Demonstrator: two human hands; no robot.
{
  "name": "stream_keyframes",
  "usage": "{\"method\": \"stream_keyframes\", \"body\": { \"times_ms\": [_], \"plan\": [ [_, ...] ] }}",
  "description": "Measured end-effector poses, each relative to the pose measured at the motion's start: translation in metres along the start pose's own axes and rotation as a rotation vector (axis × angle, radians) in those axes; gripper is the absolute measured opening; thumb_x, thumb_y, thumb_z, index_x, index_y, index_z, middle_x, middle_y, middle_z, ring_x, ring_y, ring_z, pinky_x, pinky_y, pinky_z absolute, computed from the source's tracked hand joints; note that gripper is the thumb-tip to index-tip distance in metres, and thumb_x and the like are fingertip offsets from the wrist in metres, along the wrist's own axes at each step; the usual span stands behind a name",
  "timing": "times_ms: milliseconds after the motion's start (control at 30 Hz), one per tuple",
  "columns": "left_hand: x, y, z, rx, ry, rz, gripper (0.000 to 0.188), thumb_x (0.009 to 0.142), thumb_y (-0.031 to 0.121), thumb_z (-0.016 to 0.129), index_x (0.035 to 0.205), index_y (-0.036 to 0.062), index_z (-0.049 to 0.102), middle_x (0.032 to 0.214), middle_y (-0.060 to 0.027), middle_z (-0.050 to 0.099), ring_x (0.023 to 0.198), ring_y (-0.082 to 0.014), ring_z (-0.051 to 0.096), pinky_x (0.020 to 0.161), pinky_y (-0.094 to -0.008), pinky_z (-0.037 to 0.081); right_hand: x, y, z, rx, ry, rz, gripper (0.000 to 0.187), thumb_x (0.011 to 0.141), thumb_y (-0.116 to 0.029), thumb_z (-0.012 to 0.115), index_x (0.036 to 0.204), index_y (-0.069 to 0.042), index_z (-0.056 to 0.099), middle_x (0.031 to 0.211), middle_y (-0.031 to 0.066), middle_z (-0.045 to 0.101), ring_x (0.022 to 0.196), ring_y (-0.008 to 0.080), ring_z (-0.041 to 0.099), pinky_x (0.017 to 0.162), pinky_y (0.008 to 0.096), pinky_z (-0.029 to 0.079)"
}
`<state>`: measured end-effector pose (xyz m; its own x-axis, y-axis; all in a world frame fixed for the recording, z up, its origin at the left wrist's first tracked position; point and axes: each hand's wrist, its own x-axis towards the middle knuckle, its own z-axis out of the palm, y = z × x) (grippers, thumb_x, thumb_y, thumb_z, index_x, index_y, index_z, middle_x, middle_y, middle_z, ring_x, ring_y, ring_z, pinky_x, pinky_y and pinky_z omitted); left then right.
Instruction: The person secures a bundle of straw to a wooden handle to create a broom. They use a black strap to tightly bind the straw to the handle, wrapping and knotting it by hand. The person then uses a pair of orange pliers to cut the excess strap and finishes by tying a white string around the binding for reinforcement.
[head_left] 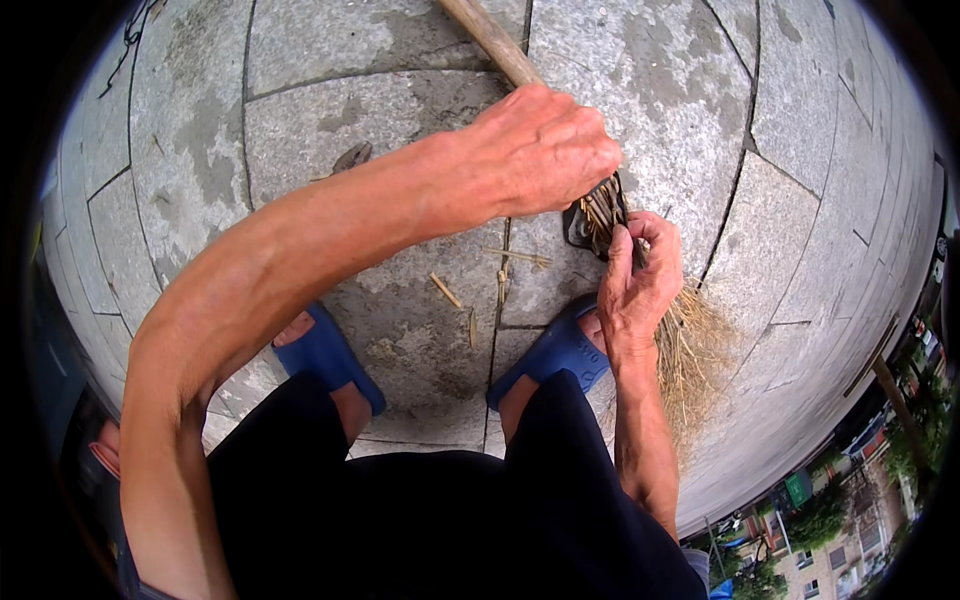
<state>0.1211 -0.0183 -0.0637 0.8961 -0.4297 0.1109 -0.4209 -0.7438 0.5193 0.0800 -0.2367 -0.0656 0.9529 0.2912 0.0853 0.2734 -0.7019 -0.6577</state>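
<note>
A straw broom lies across the stone paving, its wooden handle running up and away and its dry bristles fanning out by my right foot. My left hand is closed around the broom where the handle meets the head. My right hand pinches the straw stalks at the bound neck, just below the left hand. Both forearms reach over my knees.
Grey stone slabs with dark stains cover the ground. Short broken straw pieces lie between my feet, which wear blue slippers. A dark dry leaf lies further off. Buildings and trees show far below at the lower right.
</note>
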Motion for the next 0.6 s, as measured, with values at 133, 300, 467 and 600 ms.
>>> {"method": "stream_keyframes", "body": {
  "times_ms": [133, 300, 467, 600],
  "plan": [
    [-0.003, 0.002, 0.001, 0.011, -0.032, -0.026, 0.005, 0.073, 0.004, 0.066, 0.077, 0.0029, 0.064, 0.067, -0.0166, 0.064, 0.068, -0.033, 0.068, 0.059, -0.0439, 0.053, 0.011, -0.02, -0.018, 0.391, -0.063, 0.402, 0.008, 0.096, -0.005, 0.061, 0.1, 0.001, 0.059, 0.077, 0.0102, 0.067, 0.063, 0.0175, 0.062, 0.066, 0.03, 0.052],
    [0.001, 0.001, 0.0, 0.015, -0.08, -0.04, 0.004, 0.072, 0.003, 0.066, 0.074, 0.0024, 0.063, 0.065, -0.0163, 0.064, 0.066, -0.0325, 0.068, 0.057, -0.0431, 0.053, 0.024, -0.059, -0.051, 1.556, -0.232, 1.146, 0.025, 0.101, -0.014, 0.055, 0.116, 0.006, 0.057, 0.08, 0.0088, 0.061, 0.061, 0.0131, 0.052, 0.057, 0.028, 0.049],
    [0.002, 0.0, 0.001, 0.003, -0.084, -0.038, 0.005, 0.069, 0.0, 0.066, 0.069, 0.0018, 0.061, 0.062, -0.0165, 0.062, 0.062, -0.0338, 0.067, 0.054, -0.0423, 0.053, 0.011, -0.08, -0.054, 1.556, -0.034, 1.634, 0.03, 0.103, -0.016, 0.053, 0.121, 0.007, 0.055, 0.079, 0.0057, 0.055, 0.057, 0.0097, 0.045, 0.043, 0.0211, 0.039],
    [-0.001, -0.002, 0.001, -0.02, -0.006, 0.018, 0.008, 0.066, -0.002, 0.065, 0.07, 0.0012, 0.06, 0.061, -0.0174, 0.061, 0.062, -0.0346, 0.067, 0.052, -0.0431, 0.052, 0.012, -0.066, -0.045, 1.427, -0.511, 1.463, 0.023, 0.101, -0.021, 0.061, 0.105, 0.001, 0.064, 0.072, 0.0005, 0.056, 0.054, 0.0051, 0.046, 0.04, 0.019, 0.035]
  ]
}}
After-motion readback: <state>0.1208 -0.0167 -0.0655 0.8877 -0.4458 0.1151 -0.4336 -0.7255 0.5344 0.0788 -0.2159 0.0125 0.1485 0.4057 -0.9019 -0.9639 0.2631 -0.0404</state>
